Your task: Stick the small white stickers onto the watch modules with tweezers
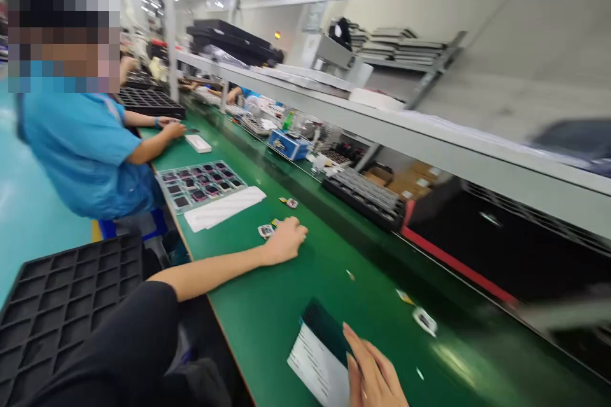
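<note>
My left hand [285, 241] reaches out over the green table [248, 331], its fingers curled down; what they hold, if anything, is hidden. Just beside it lies a small white part with a yellow tab [266, 231], and a similar small part [291, 203] sits a little farther off. At the bottom, my right hand [375, 369] grips the edge of a dark and white sheet-like piece [317, 362] between thumb and fingers. To the right of that hand lies another white part [424, 322] with a yellow tab.
A clear tray of dark pieces [200, 184] and white strips [224, 208] lie beyond my left hand. A person in blue [81, 146] works at the far left. A black compartment tray [71, 305] is at lower left. A grey shelf [382, 130] runs along the back.
</note>
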`<state>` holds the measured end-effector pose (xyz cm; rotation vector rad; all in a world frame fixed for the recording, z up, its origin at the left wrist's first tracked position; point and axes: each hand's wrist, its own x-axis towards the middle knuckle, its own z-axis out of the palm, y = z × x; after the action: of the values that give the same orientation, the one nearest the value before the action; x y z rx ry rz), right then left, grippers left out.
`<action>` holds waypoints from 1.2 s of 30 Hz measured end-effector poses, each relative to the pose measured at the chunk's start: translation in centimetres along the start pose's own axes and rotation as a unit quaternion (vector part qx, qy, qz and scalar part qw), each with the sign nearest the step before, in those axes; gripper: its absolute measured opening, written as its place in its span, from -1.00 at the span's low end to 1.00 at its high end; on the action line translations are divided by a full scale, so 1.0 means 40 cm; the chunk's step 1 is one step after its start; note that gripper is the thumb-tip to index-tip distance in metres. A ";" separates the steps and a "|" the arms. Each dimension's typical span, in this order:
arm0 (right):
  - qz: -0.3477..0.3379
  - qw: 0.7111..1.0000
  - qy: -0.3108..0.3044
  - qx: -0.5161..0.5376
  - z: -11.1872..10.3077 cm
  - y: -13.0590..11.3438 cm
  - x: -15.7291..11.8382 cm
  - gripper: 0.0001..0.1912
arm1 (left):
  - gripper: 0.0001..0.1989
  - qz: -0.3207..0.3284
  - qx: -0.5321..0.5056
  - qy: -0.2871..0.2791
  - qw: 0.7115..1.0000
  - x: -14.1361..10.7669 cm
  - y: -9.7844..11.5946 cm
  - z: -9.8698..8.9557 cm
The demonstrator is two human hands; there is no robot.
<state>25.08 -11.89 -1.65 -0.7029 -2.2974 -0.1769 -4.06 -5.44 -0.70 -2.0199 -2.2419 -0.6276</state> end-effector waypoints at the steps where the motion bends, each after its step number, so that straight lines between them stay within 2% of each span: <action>1: 0.017 1.000 -0.020 0.001 -0.020 -0.006 0.004 -0.52 | -0.68 -0.009 0.003 0.014 1.000 -0.016 -0.021 -0.007; 2: 0.046 0.998 -0.043 0.013 -0.042 -0.011 0.011 -0.57 | -0.68 -0.016 0.005 0.029 0.999 -0.027 -0.040 -0.012; 3: 0.106 0.992 -0.071 0.009 -0.067 -0.013 0.021 -0.58 | -0.68 -0.022 0.007 0.047 0.999 -0.033 -0.056 -0.014; 4: 0.169 0.973 -0.159 0.008 -0.091 -0.013 0.034 -0.55 | -0.69 -0.020 0.007 0.066 0.998 -0.037 -0.067 -0.014; 5: 0.199 0.958 -0.208 0.005 -0.113 -0.010 0.049 -0.54 | -0.73 -0.009 0.006 0.083 0.997 -0.038 -0.071 -0.011; 8: 0.234 0.915 -0.328 0.033 -0.159 0.030 0.105 -0.66 | -0.79 0.074 -0.002 0.108 0.991 -0.037 -0.042 0.004; 10: 0.272 0.886 -0.375 0.039 -0.166 0.085 0.149 -0.71 | -0.80 0.149 -0.010 0.106 0.983 -0.033 -0.002 0.018; 11: 0.302 0.874 -0.379 0.024 -0.163 0.121 0.170 -0.79 | -0.81 0.180 -0.014 0.104 0.978 -0.028 0.019 0.027; 12: 0.334 0.863 -0.378 0.004 -0.155 0.159 0.190 -0.78 | -0.81 0.203 -0.018 0.102 0.974 -0.022 0.037 0.035; 13: 0.370 0.853 -0.368 -0.023 -0.144 0.199 0.208 -0.70 | -0.81 0.216 -0.022 0.101 0.971 -0.014 0.052 0.043; 16: 0.463 0.816 -0.334 -0.096 -0.097 0.299 0.240 -0.62 | -0.80 0.220 -0.037 0.106 0.969 0.007 0.072 0.060; 20: 0.520 0.784 -0.314 -0.128 -0.029 0.350 0.247 -0.59 | -0.81 0.199 -0.062 0.112 0.972 0.013 0.053 0.054; 24: 0.531 0.785 -0.292 -0.127 0.007 0.347 0.261 -0.58 | -0.82 0.176 -0.093 0.097 0.975 0.010 0.038 0.031; 28: 0.498 0.816 -0.282 -0.080 0.002 0.319 0.288 -0.59 | -0.82 0.167 -0.153 0.061 0.972 -0.003 0.060 0.002; 30: 0.467 0.840 -0.272 -0.045 -0.009 0.275 0.292 -0.62 | -0.80 0.162 -0.198 0.040 0.966 -0.019 0.088 -0.017; 33: 0.399 0.884 -0.244 0.020 -0.031 0.168 0.274 -0.67 | -0.68 0.146 -0.282 -0.004 0.948 -0.047 0.141 -0.044; 36: 0.321 0.922 -0.199 0.086 -0.054 0.054 0.232 -0.73 | -0.61 0.132 -0.374 -0.106 0.912 -0.069 0.184 -0.060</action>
<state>22.01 -6.70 6.02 -1.4551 -2.2684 0.5098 2.90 -8.42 2.54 -2.7778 -1.9244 -1.4697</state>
